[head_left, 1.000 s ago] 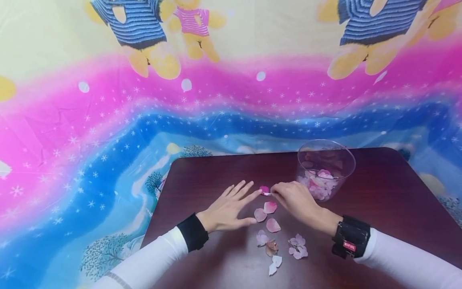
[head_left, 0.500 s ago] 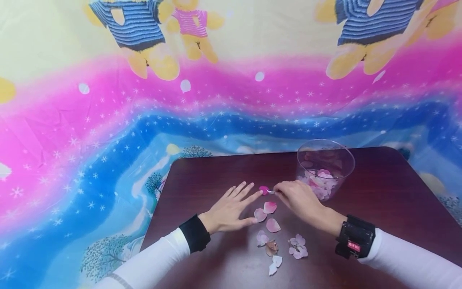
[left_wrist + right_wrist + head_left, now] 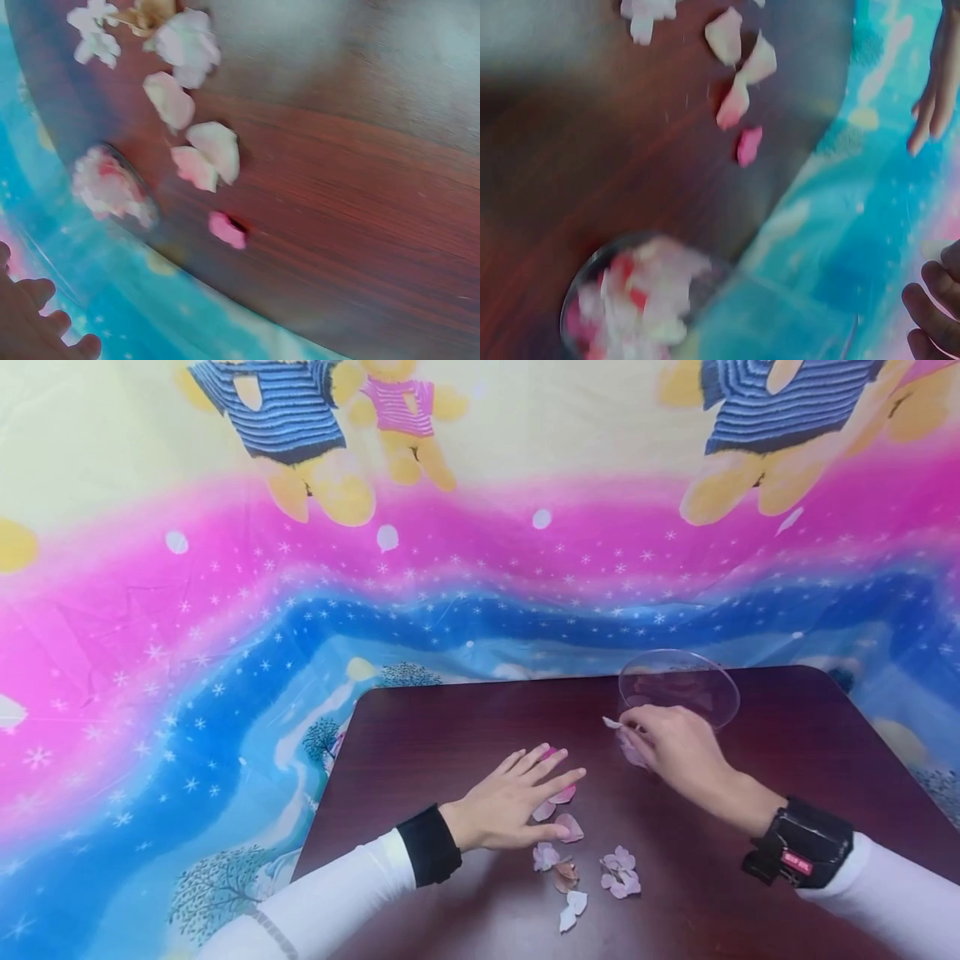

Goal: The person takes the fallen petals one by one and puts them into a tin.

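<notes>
My left hand (image 3: 525, 793) lies flat on the dark wooden table (image 3: 450, 727), its straight fingers over a bright pink petal (image 3: 551, 751) and two pale pink petals (image 3: 564, 795). Raised in front of the clear plastic cup (image 3: 678, 681), my right hand (image 3: 626, 724) pinches a small white petal (image 3: 611, 722) at its fingertips. The cup (image 3: 637, 300) holds a heap of pink and white petals. In the left wrist view the pink petal (image 3: 227, 229) lies beyond the pale petals (image 3: 206, 157), with the cup (image 3: 109, 187) to their left.
More loose petals lie near the table's front: a pale one (image 3: 543, 857), a small cluster (image 3: 618, 872) and two white ones (image 3: 572, 910). A bright cartoon-bear cloth (image 3: 225, 610) hangs behind and left of the table. The table's rounded right corner (image 3: 825, 681) is beyond the cup.
My right hand rose from beside the pink petal to the cup, carrying a small white petal. My left hand slid right, its fingers now over the pink petal.
</notes>
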A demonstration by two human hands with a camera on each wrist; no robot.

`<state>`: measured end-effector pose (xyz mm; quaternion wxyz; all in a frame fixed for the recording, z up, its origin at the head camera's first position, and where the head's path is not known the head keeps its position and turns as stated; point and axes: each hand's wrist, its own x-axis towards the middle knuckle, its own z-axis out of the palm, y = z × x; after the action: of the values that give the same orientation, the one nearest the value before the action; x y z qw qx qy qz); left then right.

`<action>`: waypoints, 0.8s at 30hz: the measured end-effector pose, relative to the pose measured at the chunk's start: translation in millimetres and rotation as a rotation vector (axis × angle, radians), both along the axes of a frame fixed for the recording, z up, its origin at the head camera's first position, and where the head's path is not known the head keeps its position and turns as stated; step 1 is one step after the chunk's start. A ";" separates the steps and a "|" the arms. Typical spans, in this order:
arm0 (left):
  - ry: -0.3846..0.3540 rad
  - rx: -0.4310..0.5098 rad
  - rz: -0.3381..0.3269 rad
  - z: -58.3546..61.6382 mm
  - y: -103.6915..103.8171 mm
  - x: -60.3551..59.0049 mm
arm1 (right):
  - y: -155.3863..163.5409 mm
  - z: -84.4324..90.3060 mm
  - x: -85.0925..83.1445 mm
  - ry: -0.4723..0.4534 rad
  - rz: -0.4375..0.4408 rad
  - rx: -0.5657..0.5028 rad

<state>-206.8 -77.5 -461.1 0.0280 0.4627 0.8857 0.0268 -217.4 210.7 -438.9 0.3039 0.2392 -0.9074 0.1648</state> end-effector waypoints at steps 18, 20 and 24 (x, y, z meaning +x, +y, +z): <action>-0.016 -0.031 -0.039 1.6 6.0 11.9 | 59.2 19.6 -13.6 -0.073 -0.237 0.077; -0.021 -0.028 -0.038 -0.1 4.2 11.6 | 62.2 17.7 -14.7 -0.165 -0.256 0.128; -0.015 -0.029 -0.039 -2.4 1.3 12.3 | 64.3 12.0 -14.6 -0.343 -0.284 0.218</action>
<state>-194.5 -76.2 -463.5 0.0420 0.4790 0.8766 0.0171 -232.0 275.0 -426.9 0.1382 0.1092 -0.9825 0.0599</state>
